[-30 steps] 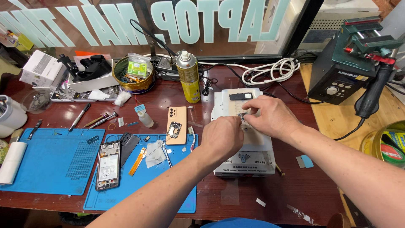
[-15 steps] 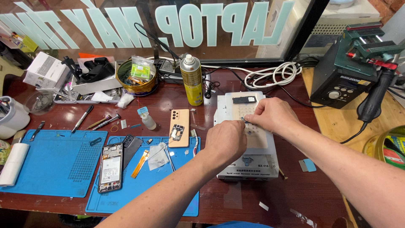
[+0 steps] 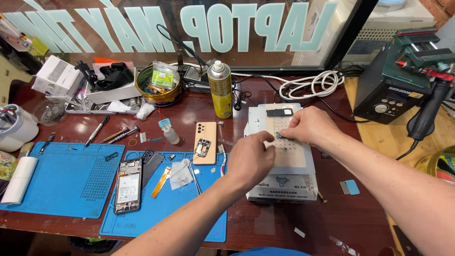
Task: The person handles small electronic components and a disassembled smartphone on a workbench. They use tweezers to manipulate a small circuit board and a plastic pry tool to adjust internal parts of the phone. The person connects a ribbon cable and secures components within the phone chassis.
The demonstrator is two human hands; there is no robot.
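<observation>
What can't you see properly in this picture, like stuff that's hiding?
- Head view: the small part on the white heating plate is covered by the left hand and right hand.
- Whether either hand pinches anything: fingertips are hidden.
- Yellow-green thing: cut off by the right edge.
- White cup: cut off by the left edge.
- Contents of the round tin: too small and jumbled to tell.

One head-worn camera only, so no second view is sharing anything. It is looking steeply down and forward over the white heating plate machine [image 3: 282,156], sitting near it at arm's reach. Beyond the machine it is facing a lettered glass window [image 3: 213,28]; blue mats [image 3: 61,180] are lying left of the machine.
</observation>
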